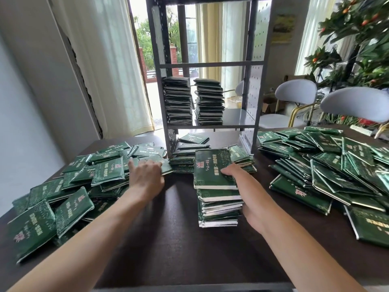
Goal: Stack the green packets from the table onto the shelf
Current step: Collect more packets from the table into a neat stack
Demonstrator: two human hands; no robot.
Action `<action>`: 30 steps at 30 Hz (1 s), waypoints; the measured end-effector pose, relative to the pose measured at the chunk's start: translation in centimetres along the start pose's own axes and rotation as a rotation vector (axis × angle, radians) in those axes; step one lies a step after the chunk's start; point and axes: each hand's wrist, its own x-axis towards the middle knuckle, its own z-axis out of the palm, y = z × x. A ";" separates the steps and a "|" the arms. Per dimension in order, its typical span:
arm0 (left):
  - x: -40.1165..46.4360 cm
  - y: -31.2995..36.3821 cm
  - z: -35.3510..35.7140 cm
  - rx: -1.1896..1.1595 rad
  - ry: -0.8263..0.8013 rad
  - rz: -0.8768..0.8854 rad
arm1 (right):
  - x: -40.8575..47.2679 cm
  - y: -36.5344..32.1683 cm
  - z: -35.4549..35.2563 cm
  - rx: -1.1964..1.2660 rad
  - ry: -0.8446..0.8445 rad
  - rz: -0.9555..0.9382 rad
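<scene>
Right hand (242, 192) is clasping the side of a stack (216, 186) on the table (168, 239), thumb on top. Left hand (147, 175) is gripping one packet (166, 165) just ahead. Best square edges before lifting toward the shelf (210, 126) beyond.
</scene>
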 end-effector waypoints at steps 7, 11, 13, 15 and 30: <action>-3.8 0.8 -2.6 -0.339 0.413 0.062 | -0.5 -0.3 0.1 -0.020 0.013 0.036; -6.4 1.6 -6.5 -0.635 0.554 0.061 | -0.1 -0.1 0.1 -0.048 0.026 0.056; -7.3 2.1 -8.0 -0.734 0.590 0.111 | -0.2 -0.4 0.3 -0.074 0.043 0.059; -8.0 2.8 -8.7 -0.783 0.605 0.228 | -0.3 -0.5 0.5 -0.087 0.048 0.058; -9.7 4.4 -7.6 -0.872 0.105 0.421 | 0.0 -0.8 0.1 -0.140 0.099 0.047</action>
